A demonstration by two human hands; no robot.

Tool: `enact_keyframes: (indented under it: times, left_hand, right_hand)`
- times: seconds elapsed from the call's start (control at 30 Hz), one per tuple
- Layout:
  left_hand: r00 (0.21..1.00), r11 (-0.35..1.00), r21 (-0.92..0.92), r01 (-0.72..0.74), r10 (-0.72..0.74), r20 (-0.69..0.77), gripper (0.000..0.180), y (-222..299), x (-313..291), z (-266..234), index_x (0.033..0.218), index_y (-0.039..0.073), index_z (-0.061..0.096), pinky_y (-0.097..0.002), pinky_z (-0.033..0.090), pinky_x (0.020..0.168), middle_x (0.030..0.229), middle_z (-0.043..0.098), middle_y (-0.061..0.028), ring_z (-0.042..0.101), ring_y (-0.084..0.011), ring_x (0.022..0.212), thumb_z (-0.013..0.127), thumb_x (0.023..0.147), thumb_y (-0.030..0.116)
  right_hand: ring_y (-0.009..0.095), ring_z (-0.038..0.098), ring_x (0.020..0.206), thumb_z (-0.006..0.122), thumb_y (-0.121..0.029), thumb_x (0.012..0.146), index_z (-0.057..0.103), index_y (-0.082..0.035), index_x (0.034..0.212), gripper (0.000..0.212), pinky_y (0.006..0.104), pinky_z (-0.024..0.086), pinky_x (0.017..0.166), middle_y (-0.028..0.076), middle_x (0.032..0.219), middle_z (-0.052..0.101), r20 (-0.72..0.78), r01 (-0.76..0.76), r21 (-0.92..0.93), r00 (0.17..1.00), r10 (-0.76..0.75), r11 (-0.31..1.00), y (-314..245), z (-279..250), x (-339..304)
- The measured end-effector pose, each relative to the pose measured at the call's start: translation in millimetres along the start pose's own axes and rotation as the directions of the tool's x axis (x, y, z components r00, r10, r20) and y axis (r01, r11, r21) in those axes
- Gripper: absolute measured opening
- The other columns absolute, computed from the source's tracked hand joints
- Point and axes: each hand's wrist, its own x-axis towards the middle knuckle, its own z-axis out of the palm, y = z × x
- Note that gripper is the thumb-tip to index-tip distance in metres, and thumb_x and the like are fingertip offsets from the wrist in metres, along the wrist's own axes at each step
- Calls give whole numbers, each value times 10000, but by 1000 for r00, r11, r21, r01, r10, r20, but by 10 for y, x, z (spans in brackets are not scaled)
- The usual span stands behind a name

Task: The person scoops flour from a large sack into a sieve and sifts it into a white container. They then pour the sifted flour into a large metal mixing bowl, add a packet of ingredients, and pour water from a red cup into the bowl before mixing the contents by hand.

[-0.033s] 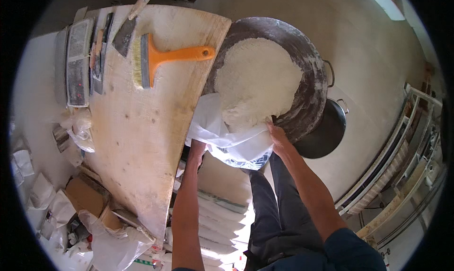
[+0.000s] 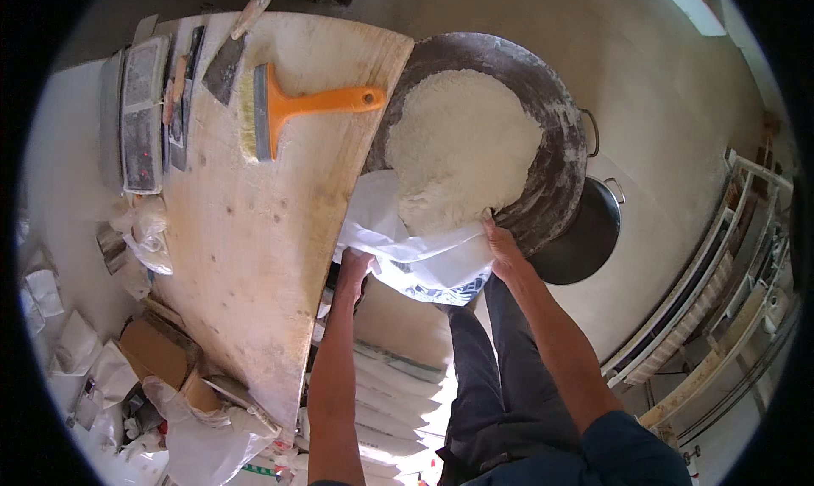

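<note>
A large dark round pot (image 2: 560, 117) stands beyond the table's right edge, with a heap of off-white powder (image 2: 466, 134) in it. A white sack (image 2: 428, 261) hangs over the pot's near rim, its mouth at the powder. My left hand (image 2: 354, 267) is closed on the sack's left side, next to the table edge; some of its fingers are hidden by the sack. Closed on the sack's right edge is my right hand (image 2: 504, 247), thumb on top, close to the pot's rim.
The wooden table (image 2: 246, 257) on the left bears an orange-handled wide brush (image 2: 314, 103), a scraper (image 2: 227, 62) and a grey tray (image 2: 140, 113). A second dark pot (image 2: 585, 240) stands behind the large one. Full sacks (image 2: 390, 401) are stacked near my legs; a rack (image 2: 687, 291) is at right.
</note>
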Motion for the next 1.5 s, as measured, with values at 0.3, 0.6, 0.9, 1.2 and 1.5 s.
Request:
enact_keyframes:
  times: [0.3, 0.6, 0.9, 1.2, 1.5]
  left_hand:
    - [987, 993, -88, 77, -64, 146, 355, -213, -345, 38, 1115, 24, 664, -346, 537, 774, 939, 681, -31, 654, -173, 833, 685, 778, 131]
    - [962, 966, -223, 134, -72, 264, 598, -499, -594, -38, 1381, 45, 591, -377, 472, 1070, 1291, 655, -49, 611, -182, 1207, 790, 818, 70]
    - [939, 856, -497, 145, 39, 342, 751, -135, -292, -354, 1563, 34, 410, -418, 400, 1157, 1528, 516, -89, 548, -214, 1331, 529, 1050, 569]
    - [981, 984, 180, -14, -21, 191, 693, 671, -33, 121, 1424, -40, 599, -395, 466, 1074, 1392, 665, -147, 620, -250, 1241, 561, 1049, 543]
    - [961, 635, 748, -193, 275, 15, 797, 1177, -316, 463, 1417, 7, 592, -535, 499, 1045, 1328, 655, -309, 626, -443, 1262, 755, 880, 574]
  right_hand:
    - [167, 694, 851, 659, -466, 1041, 671, -5, 1194, 486, 362, 584, 764, 64, 992, 713, 50, 93, -45, 995, -91, 995, -214, -366, -435]
    - [128, 639, 790, 664, -467, 1023, 707, -4, 1104, 472, 348, 524, 691, 42, 928, 698, 71, 267, -171, 963, -258, 948, -20, -566, -582]
    - [160, 610, 668, 734, -393, 963, 731, 15, 940, 409, 379, 468, 565, 56, 764, 656, -18, 68, -495, 996, -89, 866, -561, -507, -265]
    - [206, 667, 752, 652, -203, 927, 722, 67, 1032, 299, 415, 523, 671, 91, 827, 705, 215, 371, -744, 920, -326, 556, -521, -371, -141]
    - [135, 547, 657, 612, -215, 939, 641, 31, 831, 271, 382, 443, 604, 41, 679, 573, 302, 553, -691, 806, -510, 465, -508, -152, -760]
